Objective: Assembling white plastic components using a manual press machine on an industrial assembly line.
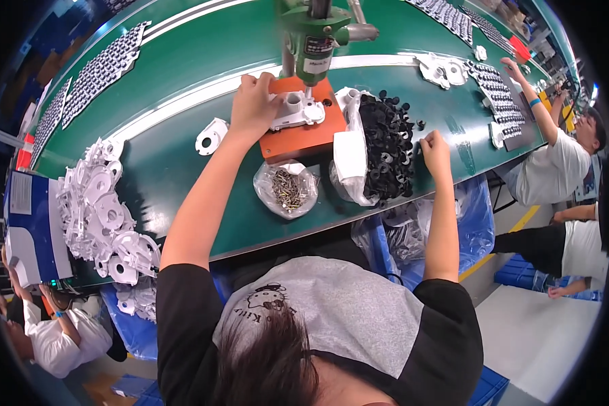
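A white plastic housing (298,114) with a round raised collar lies on an orange block (276,143), beneath the spindle of a green bench press (311,47). My left hand (252,107) is closed at the housing's left side, thumb and fingers bent against it. To the right, my right hand (437,154) hovers over the green bench beside a heap of small black plastic parts (388,145). Its fingers are pinched together; whatever may be between them is too small to make out. A clear bag of small metal screws (287,191) sits just in front of the block.
White housings are piled (105,203) at the left beside a white-and-blue machine (37,227). One loose white part (212,137) lies left of the block. Blue-lined bins (477,216) stand below the bench edge. A co-worker (555,162) reaches onto the bench at the right.
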The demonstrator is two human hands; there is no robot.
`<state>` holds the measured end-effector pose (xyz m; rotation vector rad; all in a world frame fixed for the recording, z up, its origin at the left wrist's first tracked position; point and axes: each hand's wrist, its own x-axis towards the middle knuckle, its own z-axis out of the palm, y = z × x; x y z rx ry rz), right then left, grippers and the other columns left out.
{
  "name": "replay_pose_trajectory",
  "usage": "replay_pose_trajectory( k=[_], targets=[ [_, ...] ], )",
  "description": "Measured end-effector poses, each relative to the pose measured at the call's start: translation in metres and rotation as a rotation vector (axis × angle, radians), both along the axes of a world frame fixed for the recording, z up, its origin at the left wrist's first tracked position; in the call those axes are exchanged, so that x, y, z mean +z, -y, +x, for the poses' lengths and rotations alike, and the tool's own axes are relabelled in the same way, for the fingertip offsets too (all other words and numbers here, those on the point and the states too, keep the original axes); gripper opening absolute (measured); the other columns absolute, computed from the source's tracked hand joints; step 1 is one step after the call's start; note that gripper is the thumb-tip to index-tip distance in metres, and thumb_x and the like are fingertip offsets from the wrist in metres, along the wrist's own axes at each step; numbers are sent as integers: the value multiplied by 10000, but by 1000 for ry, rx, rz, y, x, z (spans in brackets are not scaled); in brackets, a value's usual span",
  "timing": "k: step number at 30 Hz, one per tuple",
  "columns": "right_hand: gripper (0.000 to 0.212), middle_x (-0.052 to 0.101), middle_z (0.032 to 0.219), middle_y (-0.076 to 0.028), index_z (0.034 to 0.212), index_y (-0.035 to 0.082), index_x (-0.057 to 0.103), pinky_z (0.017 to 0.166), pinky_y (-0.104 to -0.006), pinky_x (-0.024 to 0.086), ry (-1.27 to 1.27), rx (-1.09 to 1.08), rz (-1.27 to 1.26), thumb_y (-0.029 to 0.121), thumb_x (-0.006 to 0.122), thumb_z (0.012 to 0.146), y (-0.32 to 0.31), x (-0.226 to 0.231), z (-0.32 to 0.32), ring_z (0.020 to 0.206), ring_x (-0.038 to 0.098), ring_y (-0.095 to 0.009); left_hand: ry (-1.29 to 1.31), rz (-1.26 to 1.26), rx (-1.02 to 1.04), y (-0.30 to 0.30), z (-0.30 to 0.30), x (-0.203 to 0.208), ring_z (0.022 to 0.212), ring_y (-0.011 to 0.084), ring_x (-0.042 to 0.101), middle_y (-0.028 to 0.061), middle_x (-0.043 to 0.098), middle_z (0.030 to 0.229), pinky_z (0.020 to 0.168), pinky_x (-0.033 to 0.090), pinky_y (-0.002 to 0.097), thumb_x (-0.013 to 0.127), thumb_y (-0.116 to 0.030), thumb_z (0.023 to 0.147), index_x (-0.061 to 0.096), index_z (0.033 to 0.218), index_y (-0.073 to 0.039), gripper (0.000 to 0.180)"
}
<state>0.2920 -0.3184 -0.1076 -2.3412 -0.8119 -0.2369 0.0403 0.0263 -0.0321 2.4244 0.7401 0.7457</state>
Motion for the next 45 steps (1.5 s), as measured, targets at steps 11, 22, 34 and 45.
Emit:
replay_pose_trajectory(
  k=[11,22,34,45],
  targets=[
    [217,652,853,-86,1050,-64,591,652,-232,481,-534,415,397,73,554,886,-99,104,-82,731,608,-118,18,565,-162,30,-31,-19,1108,251,540,127,599,1125,949,397,383,533,-228,881,594,1031,-7,274],
    [147,663,911,-68,848,60,702,683,-318,498,-74,626,108,146,638,747,-198,107,-108,719,632,-233,4,678,-29,49,-30,-13,985,257,605,151,633,1013,916,445,381,639,-251,784,595,987,48,364],
    [153,662,906,-99,845,1,687,685,-285,501,-68,661,213,85,651,722,-201,90,-104,720,627,-202,32,547,-74,51,-29,-17,1098,319,554,190,611,1065,1007,367,439,613,-190,790,572,961,7,264],
    [171,664,925,-122,837,-16,679,684,-298,510,39,724,149,130,679,750,-205,73,-97,753,639,-255,-45,497,-284,42,-41,-16,1192,387,448,223,496,1244,1037,341,448,553,-244,873,542,992,-37,239]
  ],
)
